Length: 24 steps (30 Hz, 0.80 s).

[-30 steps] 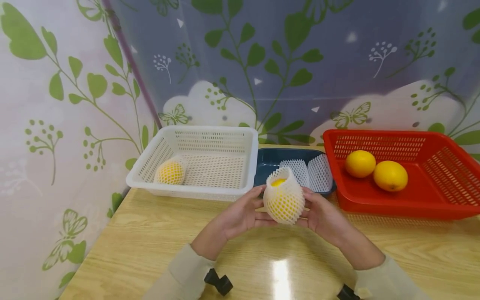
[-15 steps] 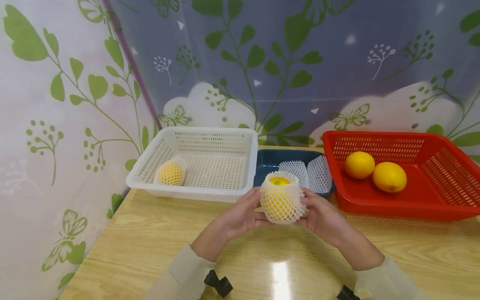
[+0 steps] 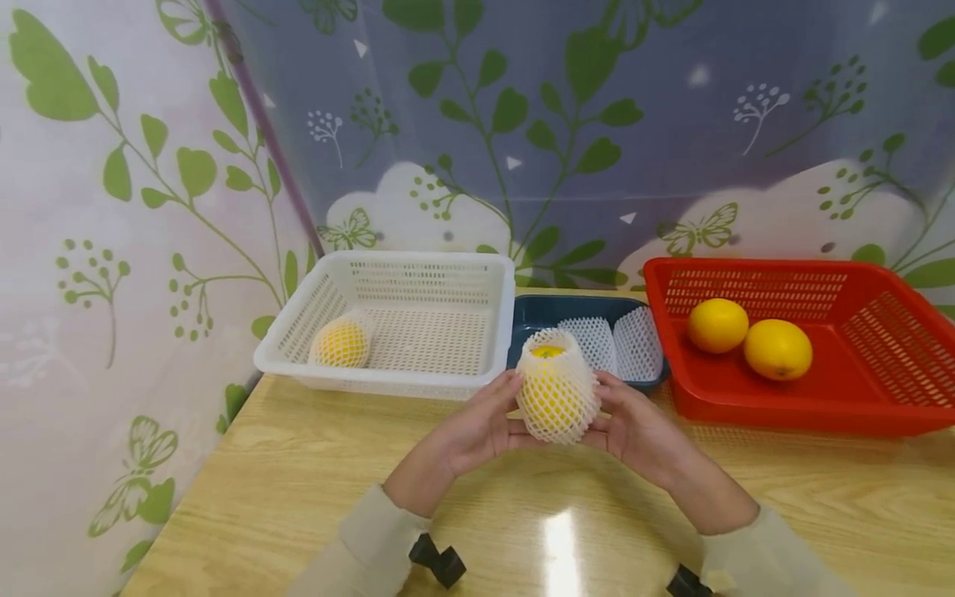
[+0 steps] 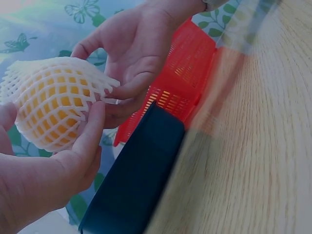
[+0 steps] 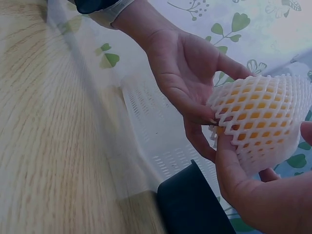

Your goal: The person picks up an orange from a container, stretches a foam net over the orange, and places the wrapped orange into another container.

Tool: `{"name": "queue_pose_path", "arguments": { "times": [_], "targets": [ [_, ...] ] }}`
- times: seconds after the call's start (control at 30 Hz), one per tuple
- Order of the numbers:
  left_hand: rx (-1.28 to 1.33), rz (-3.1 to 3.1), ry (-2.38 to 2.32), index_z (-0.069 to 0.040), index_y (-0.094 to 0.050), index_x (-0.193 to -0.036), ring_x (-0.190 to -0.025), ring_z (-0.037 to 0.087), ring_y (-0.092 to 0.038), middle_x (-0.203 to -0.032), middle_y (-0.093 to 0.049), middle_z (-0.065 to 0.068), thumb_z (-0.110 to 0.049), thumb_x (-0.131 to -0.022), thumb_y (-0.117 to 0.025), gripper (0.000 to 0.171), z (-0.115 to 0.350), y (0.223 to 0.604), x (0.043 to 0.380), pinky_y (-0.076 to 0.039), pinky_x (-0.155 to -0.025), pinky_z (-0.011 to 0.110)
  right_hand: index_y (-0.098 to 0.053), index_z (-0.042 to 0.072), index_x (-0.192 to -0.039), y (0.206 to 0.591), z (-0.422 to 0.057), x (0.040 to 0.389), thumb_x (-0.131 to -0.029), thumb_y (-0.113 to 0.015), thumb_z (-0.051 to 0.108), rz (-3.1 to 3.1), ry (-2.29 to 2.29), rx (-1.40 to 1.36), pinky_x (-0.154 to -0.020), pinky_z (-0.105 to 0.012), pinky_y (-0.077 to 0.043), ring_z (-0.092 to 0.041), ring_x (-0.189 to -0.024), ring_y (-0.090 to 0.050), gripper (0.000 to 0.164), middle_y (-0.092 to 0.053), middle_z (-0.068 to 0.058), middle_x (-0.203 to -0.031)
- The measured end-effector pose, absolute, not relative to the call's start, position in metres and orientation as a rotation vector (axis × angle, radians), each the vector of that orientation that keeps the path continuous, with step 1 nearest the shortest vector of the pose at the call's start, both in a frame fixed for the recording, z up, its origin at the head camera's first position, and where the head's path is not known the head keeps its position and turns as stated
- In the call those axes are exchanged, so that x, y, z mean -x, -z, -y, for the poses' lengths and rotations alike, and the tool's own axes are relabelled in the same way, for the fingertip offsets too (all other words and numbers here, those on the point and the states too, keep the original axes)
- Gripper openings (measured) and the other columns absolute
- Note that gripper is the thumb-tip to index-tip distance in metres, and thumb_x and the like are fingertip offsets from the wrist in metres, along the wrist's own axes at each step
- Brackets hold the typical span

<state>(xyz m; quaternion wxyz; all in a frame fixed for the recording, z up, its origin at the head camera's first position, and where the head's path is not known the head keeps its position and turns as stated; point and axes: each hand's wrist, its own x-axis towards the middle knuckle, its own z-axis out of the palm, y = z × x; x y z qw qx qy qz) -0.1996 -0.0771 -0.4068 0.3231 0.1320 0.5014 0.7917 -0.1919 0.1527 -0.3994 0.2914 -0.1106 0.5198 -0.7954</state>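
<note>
I'm seeing both hands grasping one lemon in a foam net sleeve: left hand gripping its left side, right hand its right, fingers and thumbs curling around the net. They're holding it above the table, in front of the blue tray's front edge. Sleeve mouth is facing up, lemon's greenish end showing inside. Tray is sitting between two baskets; two more foam nets are lying toward its right end, side by side. White basket is standing at the table's back left corner, a netted lemon resting in its front left corner. Red basket is standing right of the tray, two bare lemons lying near its left edge.
</note>
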Motion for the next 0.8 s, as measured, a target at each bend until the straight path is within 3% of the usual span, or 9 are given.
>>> {"name": "queue_pose_path", "arguments": {
  "times": [0.17, 0.43, 0.8],
  "targets": [
    [-0.368, -1.297, -2.100, -0.015, -0.024, -0.141, -0.106, 0.033, -0.055, -0.129, -0.043, 0.017, -0.039, -0.094, -0.043, 0.056, 0.0782, 0.4082, 0.2005, -0.042, -0.093, 0.046, -0.024, 0.017, -0.134, 0.3987, -0.1524, 0.1928, -0.099, -0.026, 0.028, -1.363, 2.141, 0.324, -0.093, -0.039, -0.044, -0.021, -0.106, -0.053, 0.037, -0.046, -0.002, -0.124],
    [-0.465, -1.287, -2.090, -0.013, -0.023, -0.141, -0.100, 0.026, -0.059, -0.123, -0.049, 0.017, -0.022, -0.096, -0.042, 0.051, 0.0781, 0.4092, 0.2009, -0.034, -0.097, 0.053, -0.025, 0.019, -0.132, 0.3998, -0.1518, 0.1929, -0.099, -0.025, 0.032, -1.373, 2.154, 0.309, -0.091, -0.038, -0.045, -0.019, -0.105, -0.053, 0.036, -0.047, -0.001, -0.123],
    [-0.466, -1.360, -2.033, -0.017, -0.022, -0.142, -0.104, 0.027, -0.057, -0.131, -0.043, 0.019, -0.035, -0.092, -0.049, 0.060, 0.0807, 0.4074, 0.2016, -0.040, -0.095, 0.049, -0.029, 0.018, -0.125, 0.4006, -0.1471, 0.1886, -0.099, -0.029, 0.030, -1.299, 2.232, 0.267, -0.091, -0.038, -0.045, -0.019, -0.101, -0.052, 0.028, -0.048, -0.001, -0.117]
  ]
}}
